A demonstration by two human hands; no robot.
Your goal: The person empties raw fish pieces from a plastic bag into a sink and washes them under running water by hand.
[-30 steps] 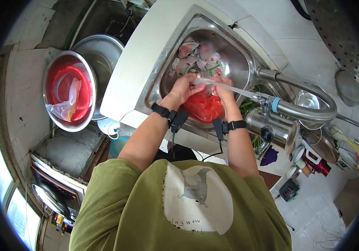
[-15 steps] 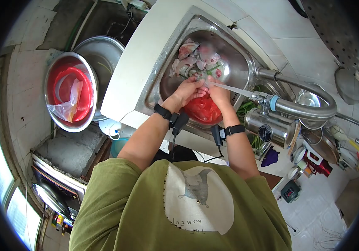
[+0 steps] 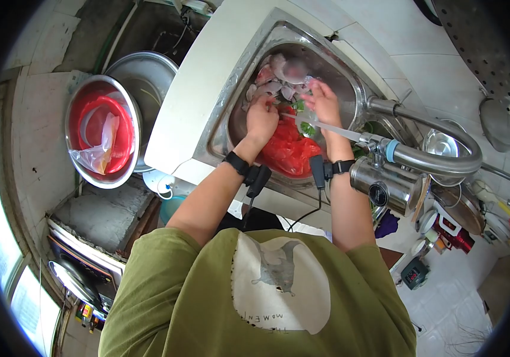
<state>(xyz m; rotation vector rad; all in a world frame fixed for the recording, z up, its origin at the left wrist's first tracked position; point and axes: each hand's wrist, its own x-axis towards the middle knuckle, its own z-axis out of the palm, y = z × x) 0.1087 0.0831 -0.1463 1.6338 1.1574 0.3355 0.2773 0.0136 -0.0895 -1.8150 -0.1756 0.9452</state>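
Observation:
Both hands are inside the steel sink [image 3: 341, 77]. My left hand [image 3: 262, 121] reaches down at the edge of the pale, pinkish pieces [image 3: 270, 88], its fingers curled and their tips hidden. My right hand [image 3: 324, 102] is raised at the right of the pieces, fingers apart, with nothing plainly held. A red plastic bag [image 3: 288, 152] lies below and between the hands. Some green bits [image 3: 307, 128] show on it. Water runs from the faucet [image 3: 374, 141] in a stream passing across my right wrist area toward the middle of the sink.
A steel basin [image 3: 72, 156] holding a red bowl [image 3: 125, 140] and a clear plastic bag [image 3: 107, 140] stands at the left. The white counter [image 3: 177, 119] borders the sink. A steel cylinder [image 3: 386, 187] sits under the curved faucet pipe. A strainer [image 3: 498, 122] hangs at the right.
My hands were together under the water stream and have moved apart. The right one has risen and opened; the left has shifted toward the pieces. Green bits now show over the red bag.

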